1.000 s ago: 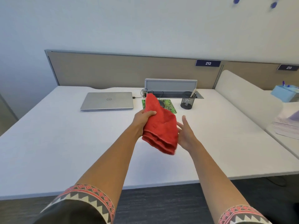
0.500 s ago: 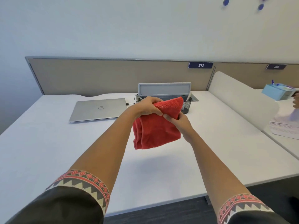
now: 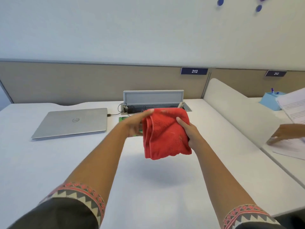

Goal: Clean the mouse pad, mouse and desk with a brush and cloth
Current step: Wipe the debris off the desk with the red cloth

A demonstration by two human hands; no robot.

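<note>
Since half a second ago the left hand [image 3: 136, 125] let go of its grip on the top and the right hand [image 3: 189, 132] slid to the side edge; the cloth [image 3: 166, 138] is now folded tighter.

Cloth is in the air above the middle of the tabletop [image 3: 49, 162], not touching it. Right thumb on the front, fingers wrapped behind, pinching the right edge. Left fingers stretched nearly straight, tips touching the top left corner; blurred.

Risk: only one real grip, so the folded layers could slip open or drop.

Behind it, the green mouse pad [image 3: 123, 119] sits toward the far edge; the mouse is hidden, so a blind wipe may shove it. The charger cable [image 3: 115, 114] and laptop [image 3: 72, 122], far left, could snag.
</note>
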